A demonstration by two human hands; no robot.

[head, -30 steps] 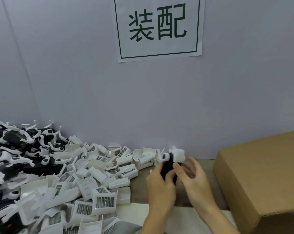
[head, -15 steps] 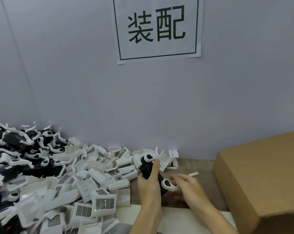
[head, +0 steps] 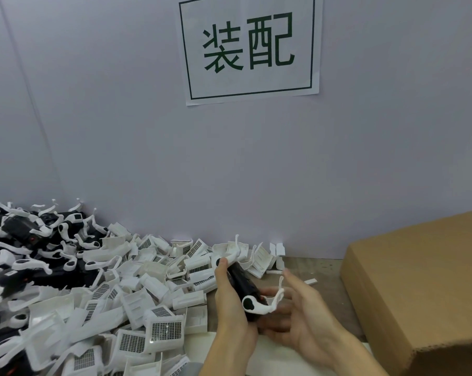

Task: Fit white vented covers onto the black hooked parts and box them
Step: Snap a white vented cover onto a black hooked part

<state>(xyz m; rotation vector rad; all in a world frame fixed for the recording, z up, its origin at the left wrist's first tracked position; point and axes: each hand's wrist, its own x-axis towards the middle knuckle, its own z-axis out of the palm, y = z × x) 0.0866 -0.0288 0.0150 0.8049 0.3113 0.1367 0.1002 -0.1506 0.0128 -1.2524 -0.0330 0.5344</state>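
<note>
Your left hand (head: 230, 302) grips the black part (head: 241, 284), fingers curled round its body, thumb at the far end. The part lies tilted, with 1 white hook at each end; the near hook (head: 259, 303) points toward the box (head: 419, 289). Your right hand (head: 297, 318) is open, palm up, fingers relaxed beneath the near hook, on the box side of the part. The cover pile (head: 137, 302) lies on the surface (head: 324, 270) on the far side of the part from the box, touching the wall. Beyond the pile, further from the box, more black parts (head: 26, 240) are heaped.
</note>
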